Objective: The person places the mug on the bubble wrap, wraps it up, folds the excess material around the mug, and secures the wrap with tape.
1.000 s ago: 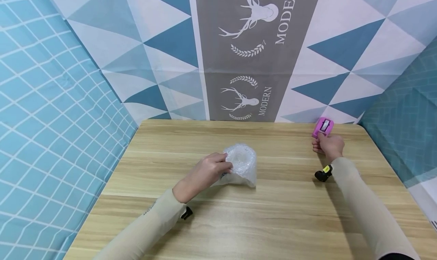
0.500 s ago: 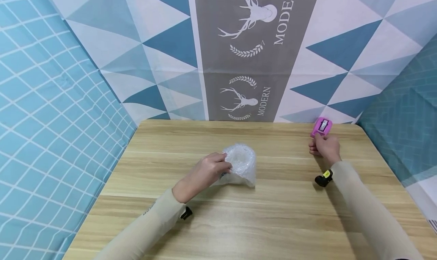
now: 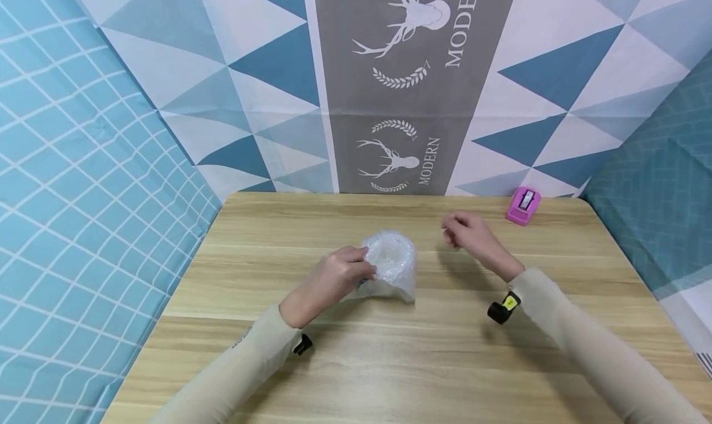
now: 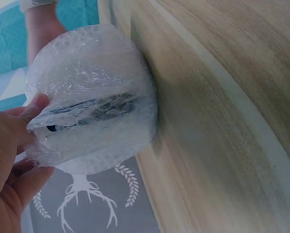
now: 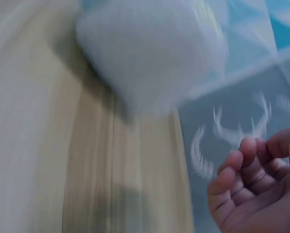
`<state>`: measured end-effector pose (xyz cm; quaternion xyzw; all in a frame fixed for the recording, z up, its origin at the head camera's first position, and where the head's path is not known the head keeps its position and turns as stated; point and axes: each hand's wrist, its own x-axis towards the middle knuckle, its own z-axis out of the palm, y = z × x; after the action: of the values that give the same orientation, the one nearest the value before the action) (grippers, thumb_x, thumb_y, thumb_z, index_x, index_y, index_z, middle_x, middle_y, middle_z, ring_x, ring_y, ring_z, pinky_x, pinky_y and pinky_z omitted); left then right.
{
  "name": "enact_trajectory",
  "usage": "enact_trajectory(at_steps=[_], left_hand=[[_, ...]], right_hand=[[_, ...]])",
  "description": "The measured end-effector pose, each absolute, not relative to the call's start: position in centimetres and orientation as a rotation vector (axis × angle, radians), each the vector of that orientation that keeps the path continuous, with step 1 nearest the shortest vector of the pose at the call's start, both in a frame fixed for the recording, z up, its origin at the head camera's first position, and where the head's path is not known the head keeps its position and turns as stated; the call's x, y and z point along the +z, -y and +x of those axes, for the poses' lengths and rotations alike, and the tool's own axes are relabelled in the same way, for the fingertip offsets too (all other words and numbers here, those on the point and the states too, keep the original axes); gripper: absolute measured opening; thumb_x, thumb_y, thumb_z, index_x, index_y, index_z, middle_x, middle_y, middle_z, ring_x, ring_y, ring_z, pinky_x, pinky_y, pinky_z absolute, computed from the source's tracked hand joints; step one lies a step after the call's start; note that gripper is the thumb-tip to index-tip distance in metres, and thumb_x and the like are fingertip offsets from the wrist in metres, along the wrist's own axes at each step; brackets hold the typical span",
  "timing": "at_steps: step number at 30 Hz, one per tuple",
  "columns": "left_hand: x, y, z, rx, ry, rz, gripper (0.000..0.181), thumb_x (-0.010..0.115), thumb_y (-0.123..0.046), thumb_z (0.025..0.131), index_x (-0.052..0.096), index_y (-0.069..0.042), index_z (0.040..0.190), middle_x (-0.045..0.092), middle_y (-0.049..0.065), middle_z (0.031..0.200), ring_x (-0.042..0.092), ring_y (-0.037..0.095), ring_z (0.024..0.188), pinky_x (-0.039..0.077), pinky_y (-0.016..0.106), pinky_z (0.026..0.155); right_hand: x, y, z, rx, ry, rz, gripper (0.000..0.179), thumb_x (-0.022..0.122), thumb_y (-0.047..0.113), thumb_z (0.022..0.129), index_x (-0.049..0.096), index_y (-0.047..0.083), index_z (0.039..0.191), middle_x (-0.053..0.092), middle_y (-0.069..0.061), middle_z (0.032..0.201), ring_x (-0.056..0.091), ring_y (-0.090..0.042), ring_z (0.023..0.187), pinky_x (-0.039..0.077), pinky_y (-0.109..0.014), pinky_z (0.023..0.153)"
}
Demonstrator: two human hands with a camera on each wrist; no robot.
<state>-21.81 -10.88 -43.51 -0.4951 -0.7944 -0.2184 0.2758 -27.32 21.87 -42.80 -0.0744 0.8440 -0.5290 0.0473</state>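
Observation:
A rounded bundle in clear bubble wrap (image 3: 391, 260) stands on the wooden table. My left hand (image 3: 337, 279) pinches the loose edge of the wrap at its left side. The left wrist view shows the wrap's folded flap (image 4: 47, 136) between thumb and fingers, with something dark showing through the layers. To the right of the bundle, over the table, is my right hand (image 3: 473, 235), its fingers curled and thumb meeting the fingertips; nothing shows in it. A small pink plastic case (image 3: 523, 206) with a dark slot and white insert lies at the back right.
The wooden table (image 3: 356, 368) ends at a patterned cloth backdrop (image 3: 384, 90) behind. Blue checked cloth (image 3: 100, 164) hangs along the left and teal cloth (image 3: 656, 177) along the right. Each wrist carries a small black camera (image 3: 500, 311).
My right hand has left the pink case and moved left toward the bundle. The case stays at the back edge. My left hand keeps its grip on the bubble wrap.

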Motion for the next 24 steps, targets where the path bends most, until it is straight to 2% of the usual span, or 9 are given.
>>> enact_trajectory(at_steps=[3, 8, 15, 20, 24], left_hand=[[-43.5, 10.9, -21.8, -0.607, 2.149, -1.317, 0.012, 0.088, -0.006, 0.079, 0.081, -0.007, 0.088, 0.077, 0.007, 0.092, 0.075, 0.026, 0.094, 0.061, 0.03, 0.088], [-43.8, 11.0, -21.8, -0.588, 2.134, -1.307, 0.015, 0.089, -0.007, 0.077, 0.081, -0.007, 0.09, 0.078, 0.007, 0.093, 0.075, 0.027, 0.098, 0.061, 0.03, 0.091], [-44.0, 11.1, -21.6, -0.516, 2.119, -1.272, 0.012, 0.087, -0.009, 0.08, 0.081, -0.01, 0.09, 0.076, 0.003, 0.088, 0.074, 0.026, 0.103, 0.059, 0.029, 0.094], [-44.3, 11.2, -21.6, -0.522, 2.108, -1.267, 0.008, 0.085, -0.009, 0.084, 0.081, -0.009, 0.091, 0.075, 0.004, 0.086, 0.073, 0.027, 0.105, 0.059, 0.028, 0.093], [-44.5, 11.1, -21.6, -0.544, 2.087, -1.271, 0.005, 0.083, -0.008, 0.086, 0.08, -0.008, 0.09, 0.073, 0.006, 0.088, 0.072, 0.024, 0.101, 0.06, 0.025, 0.088]], right_hand=[[-41.8, -19.1, -26.2, -1.575, -2.536, -0.436, 0.026, 0.05, 0.02, 0.109, 0.063, -0.001, 0.101, 0.059, -0.006, 0.074, 0.055, -0.013, 0.061, 0.051, -0.027, 0.055], [-40.3, -15.5, -24.1, -1.536, -2.383, -0.611, 0.027, 0.05, 0.02, 0.11, 0.062, -0.003, 0.101, 0.055, -0.005, 0.064, 0.045, -0.014, 0.049, 0.039, -0.025, 0.044], [-39.4, -12.8, -22.6, -1.608, -2.075, -0.423, 0.033, 0.047, 0.025, 0.11, 0.053, -0.007, 0.108, 0.049, 0.001, 0.055, 0.037, -0.01, 0.041, 0.028, -0.025, 0.038], [-40.1, -12.0, -22.4, -1.671, -1.934, -0.338, 0.032, 0.046, 0.025, 0.11, 0.054, -0.006, 0.113, 0.047, 0.004, 0.055, 0.034, -0.007, 0.04, 0.027, -0.022, 0.036], [-40.4, -11.6, -22.2, -1.675, -1.909, -0.306, 0.033, 0.048, 0.03, 0.11, 0.055, -0.002, 0.114, 0.047, 0.004, 0.055, 0.035, -0.007, 0.04, 0.029, -0.021, 0.037]])
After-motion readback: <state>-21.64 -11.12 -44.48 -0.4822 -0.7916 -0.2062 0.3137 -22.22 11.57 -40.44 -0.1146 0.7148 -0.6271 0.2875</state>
